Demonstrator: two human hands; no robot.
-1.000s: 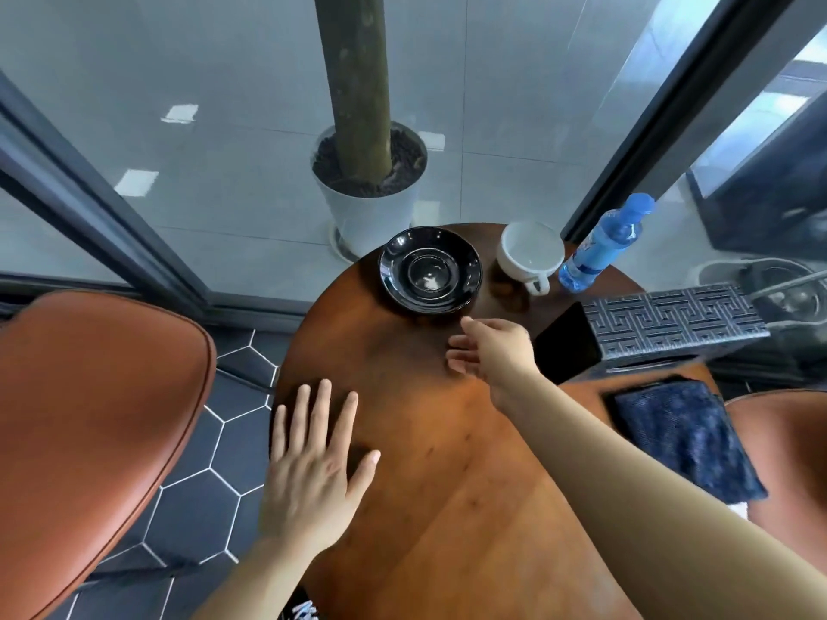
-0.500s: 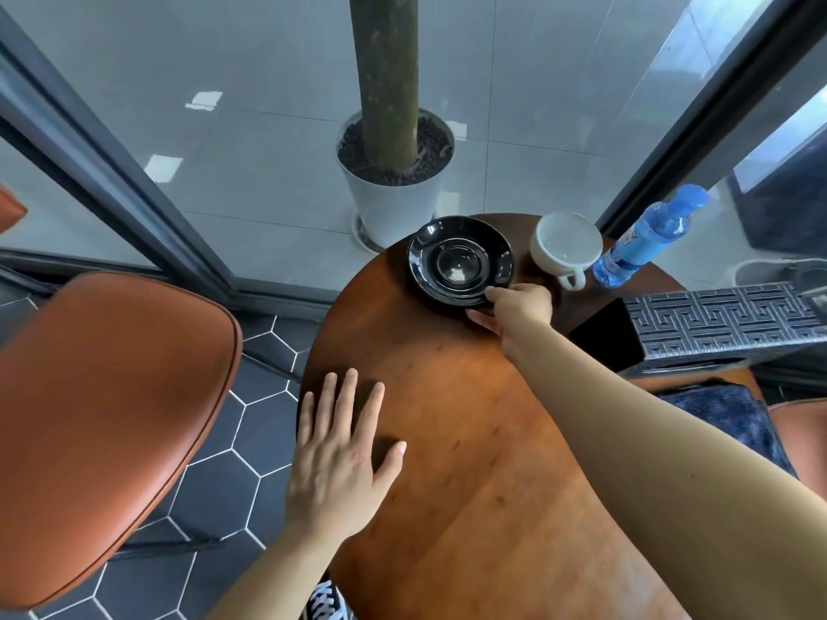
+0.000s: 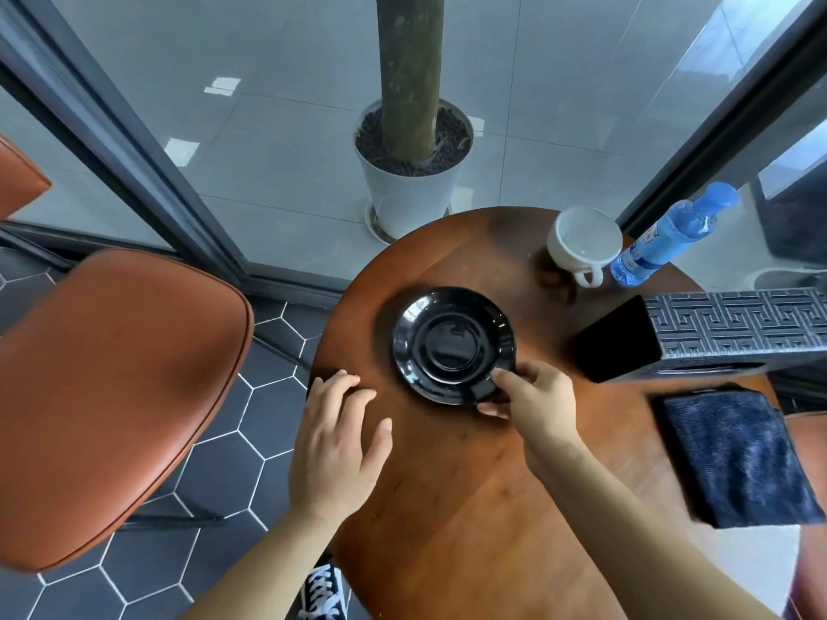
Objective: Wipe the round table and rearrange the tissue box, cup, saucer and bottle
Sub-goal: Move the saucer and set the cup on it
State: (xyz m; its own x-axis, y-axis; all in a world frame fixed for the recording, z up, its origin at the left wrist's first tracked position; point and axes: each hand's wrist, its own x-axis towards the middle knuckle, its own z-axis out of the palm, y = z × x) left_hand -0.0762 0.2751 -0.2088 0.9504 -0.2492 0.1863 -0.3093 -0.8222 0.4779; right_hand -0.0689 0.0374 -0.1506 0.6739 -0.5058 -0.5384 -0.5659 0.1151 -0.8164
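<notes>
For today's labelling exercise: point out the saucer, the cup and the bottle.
saucer (image 3: 452, 342), head view, centre well.
cup (image 3: 581, 237), head view, white inside.
bottle (image 3: 667, 237), head view, clear blue body.

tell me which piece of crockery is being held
The black saucer: the right hand pinches its near rim. The white cup stands untouched beyond it.

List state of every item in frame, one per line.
Black saucer: empty, near rim pinched by right hand
Left hand: open, flat at table edge
White cup: upright, off the saucer
Water bottle: capped, upright
Tissue box: resting on the table
Blue cloth: folded, idle
</notes>
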